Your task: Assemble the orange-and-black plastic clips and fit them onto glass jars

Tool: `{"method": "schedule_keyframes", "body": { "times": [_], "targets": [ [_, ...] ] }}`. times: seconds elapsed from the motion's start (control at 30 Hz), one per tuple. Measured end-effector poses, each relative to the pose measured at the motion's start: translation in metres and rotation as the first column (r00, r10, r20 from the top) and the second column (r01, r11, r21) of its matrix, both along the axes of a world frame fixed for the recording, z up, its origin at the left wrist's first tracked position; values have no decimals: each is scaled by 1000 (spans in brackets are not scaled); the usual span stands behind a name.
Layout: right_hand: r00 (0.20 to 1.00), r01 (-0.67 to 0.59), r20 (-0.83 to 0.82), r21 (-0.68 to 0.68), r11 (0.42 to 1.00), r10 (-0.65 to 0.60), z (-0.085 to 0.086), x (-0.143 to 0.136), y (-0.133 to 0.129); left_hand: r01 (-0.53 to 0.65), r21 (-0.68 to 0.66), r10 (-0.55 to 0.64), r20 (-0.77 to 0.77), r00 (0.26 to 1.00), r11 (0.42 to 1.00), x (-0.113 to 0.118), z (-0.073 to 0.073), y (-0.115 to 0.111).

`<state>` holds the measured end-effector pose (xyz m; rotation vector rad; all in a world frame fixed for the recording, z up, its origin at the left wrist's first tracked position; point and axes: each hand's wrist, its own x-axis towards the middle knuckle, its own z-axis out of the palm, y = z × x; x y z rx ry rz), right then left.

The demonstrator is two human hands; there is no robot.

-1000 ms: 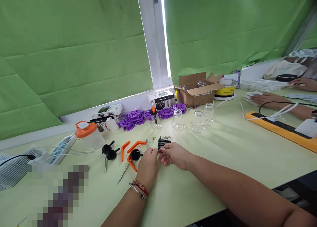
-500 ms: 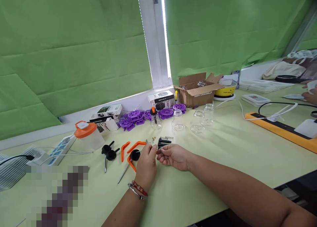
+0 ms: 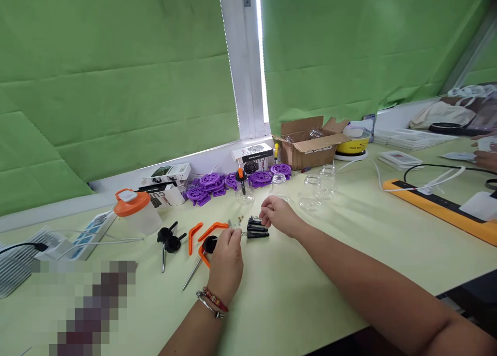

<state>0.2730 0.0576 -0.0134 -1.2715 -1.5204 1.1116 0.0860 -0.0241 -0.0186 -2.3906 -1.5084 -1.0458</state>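
Assembly workshop: parts-strewn worktable [image 3: 349, 252], purple plastic parts [image 3: 233, 181], cardboard box [image 3: 310, 143].

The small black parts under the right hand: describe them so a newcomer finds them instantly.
On the pale green table, look below the white window post. The right hand touches a small cluster of black parts lying flat, dark among purple wheels and clear jars.

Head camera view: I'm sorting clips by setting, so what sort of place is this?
Probably a small assembly workbench. Batches of identical parts lie on the long table: purple plastic discs, clear glass jars, orange brackets. Another person works further along.
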Motion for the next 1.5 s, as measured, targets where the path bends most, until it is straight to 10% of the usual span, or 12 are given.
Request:
{"method": "schedule_keyframes", "body": {
  "times": [0.13,0.4,1.5],
  "targets": [
    [942,-50,336,166,985,-9,4,-2,26,6,-17,-6,-5,1000,1000,0,2,-1],
    [894,-128,442,98,987,72,-17,-4,42,10,-48,-11,-9,1000,999,-1,4,-1],
    [922,-120,378,65,991,87,-21,-3,38,17,-95,-16,2,1000,995,0,5,-2]
  ]
}}
